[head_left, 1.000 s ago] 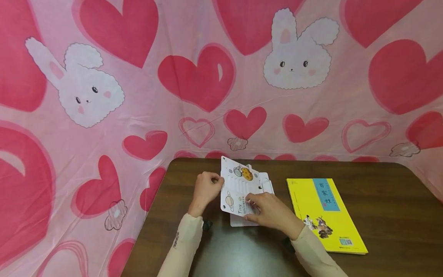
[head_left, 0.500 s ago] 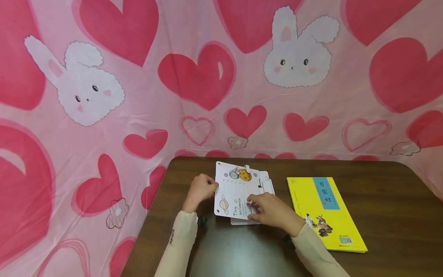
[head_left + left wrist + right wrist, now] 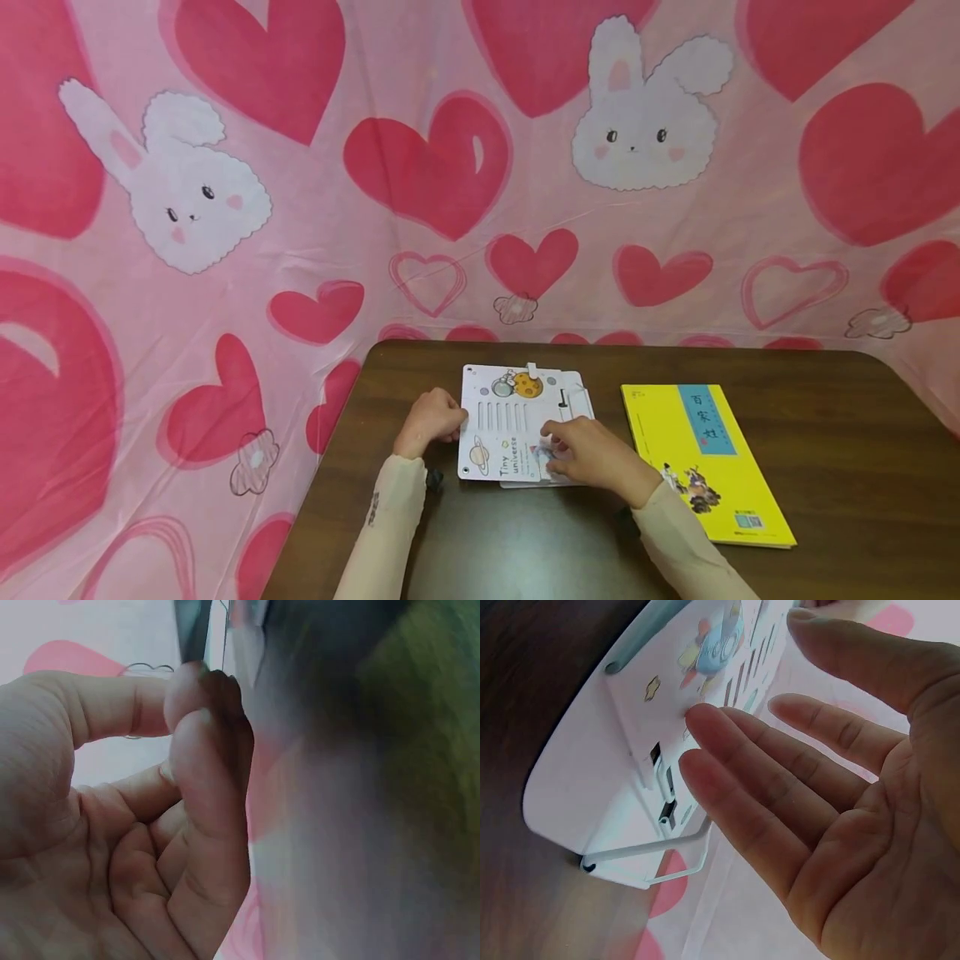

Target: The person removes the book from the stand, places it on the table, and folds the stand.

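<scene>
A white folding book stand (image 3: 489, 417), printed with planets and "Tiny universe", lies nearly flat on the table. Its slotted upper panel rests over a base plate (image 3: 582, 398) that shows along the right. The left hand (image 3: 431, 423) is at the panel's left edge; in the left wrist view thumb and index finger pinch a thin edge. Over the panel's lower right corner is the right hand (image 3: 598, 457), fingers loosely bent. In the right wrist view those fingers are spread and relaxed beside the panel, and a white wire bracket (image 3: 656, 847) sticks out from the base.
A yellow book (image 3: 675, 442) with a blue title label lies right of the stand, close to the right forearm. The dark wooden table (image 3: 810, 425) meets a pink fabric backdrop (image 3: 420, 200) with hearts and rabbits at its back and left.
The stand's upper panel has tipped down from a slant to nearly flat, its left edge shifting left. The left hand went left and down with it; the right hand stayed almost in place.
</scene>
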Available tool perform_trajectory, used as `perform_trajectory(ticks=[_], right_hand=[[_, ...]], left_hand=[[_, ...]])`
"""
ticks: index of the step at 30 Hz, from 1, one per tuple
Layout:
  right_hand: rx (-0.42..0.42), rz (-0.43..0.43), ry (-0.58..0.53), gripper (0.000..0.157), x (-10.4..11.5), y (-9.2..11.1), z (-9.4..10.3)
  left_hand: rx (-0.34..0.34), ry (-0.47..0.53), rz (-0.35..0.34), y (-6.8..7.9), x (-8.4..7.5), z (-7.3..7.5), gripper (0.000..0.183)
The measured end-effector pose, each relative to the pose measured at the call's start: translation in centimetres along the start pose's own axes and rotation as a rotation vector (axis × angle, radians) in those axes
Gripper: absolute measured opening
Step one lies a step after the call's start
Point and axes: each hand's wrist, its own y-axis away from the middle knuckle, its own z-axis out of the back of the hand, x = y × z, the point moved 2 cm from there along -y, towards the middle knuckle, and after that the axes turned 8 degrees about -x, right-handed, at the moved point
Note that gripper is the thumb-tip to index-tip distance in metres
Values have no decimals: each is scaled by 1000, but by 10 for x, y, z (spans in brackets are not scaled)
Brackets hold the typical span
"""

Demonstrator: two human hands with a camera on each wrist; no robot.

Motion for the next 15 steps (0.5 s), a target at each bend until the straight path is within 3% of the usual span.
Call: perform_trajectory(ticks=[9,15], right_hand=[[-20,-68,-4,33,-9,-3,-2],[-65,-137,36,23,-14,-4,6]], left_hand=[[90,16,43,-2,9,-7,25],[115,42,53,-3,12,-9,24]])
